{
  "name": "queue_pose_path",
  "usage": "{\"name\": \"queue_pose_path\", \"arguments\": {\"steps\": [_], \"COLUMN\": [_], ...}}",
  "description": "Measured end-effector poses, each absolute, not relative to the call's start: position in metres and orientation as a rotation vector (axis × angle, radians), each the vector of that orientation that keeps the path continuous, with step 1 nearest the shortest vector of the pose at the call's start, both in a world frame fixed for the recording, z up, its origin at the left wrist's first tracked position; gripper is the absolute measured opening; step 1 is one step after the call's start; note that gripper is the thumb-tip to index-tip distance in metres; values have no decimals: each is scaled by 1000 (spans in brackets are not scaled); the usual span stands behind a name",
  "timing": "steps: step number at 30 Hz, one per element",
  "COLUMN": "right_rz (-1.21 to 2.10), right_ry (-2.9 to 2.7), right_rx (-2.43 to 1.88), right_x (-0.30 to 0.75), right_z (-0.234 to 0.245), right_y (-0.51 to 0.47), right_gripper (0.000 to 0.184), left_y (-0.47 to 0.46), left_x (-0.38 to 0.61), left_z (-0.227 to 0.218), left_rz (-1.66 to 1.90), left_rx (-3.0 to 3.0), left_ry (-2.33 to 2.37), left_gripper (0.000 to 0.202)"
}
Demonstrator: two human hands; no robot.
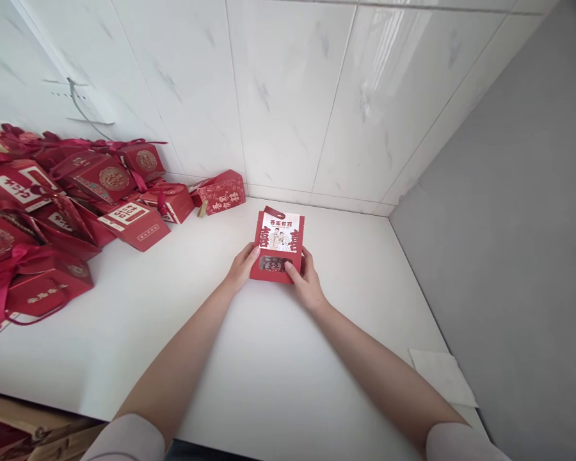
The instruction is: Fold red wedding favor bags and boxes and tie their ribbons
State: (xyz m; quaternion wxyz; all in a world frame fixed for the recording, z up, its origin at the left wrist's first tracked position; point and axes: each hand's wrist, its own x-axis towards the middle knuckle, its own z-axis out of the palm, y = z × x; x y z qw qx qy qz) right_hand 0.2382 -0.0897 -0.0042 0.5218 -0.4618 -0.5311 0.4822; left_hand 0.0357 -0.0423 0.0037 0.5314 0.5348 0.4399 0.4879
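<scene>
Between my two hands is a red gift box with a white printed panel showing a couple, a small clear window low on its front, and a loop handle at the top. My left hand grips its left side, thumb along the edge. On the right side, my right hand is closed around the box, its thumb pressed on the front beside the window. The fingers behind the box are mostly hidden. Whether the box rests on the table or is slightly lifted, I cannot tell.
A pile of red gift boxes with ribbons fills the left of the white table. One patterned red box lies by the tiled wall. White paper lies at the right edge. A cardboard carton is at lower left.
</scene>
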Motion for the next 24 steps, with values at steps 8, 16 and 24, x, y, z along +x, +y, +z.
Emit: {"name": "queue_pose_path", "arguments": {"steps": [8, 16, 24], "right_rz": [1238, 1257, 1343], "right_ry": [-1060, -898, -883], "right_rx": [-1100, -1004, -885], "right_x": [227, 198, 204], "right_z": [-2, 4, -11], "right_y": [-90, -85, -76], "right_gripper": [78, 73, 66], "left_y": [-41, -39, -35], "left_x": [36, 35, 31], "left_z": [3, 12, 13], "left_rz": [1291, 1333, 1309], "left_rx": [1208, 1034, 1024], "left_ry": [1048, 945, 941], "left_gripper": [58, 56, 55]}}
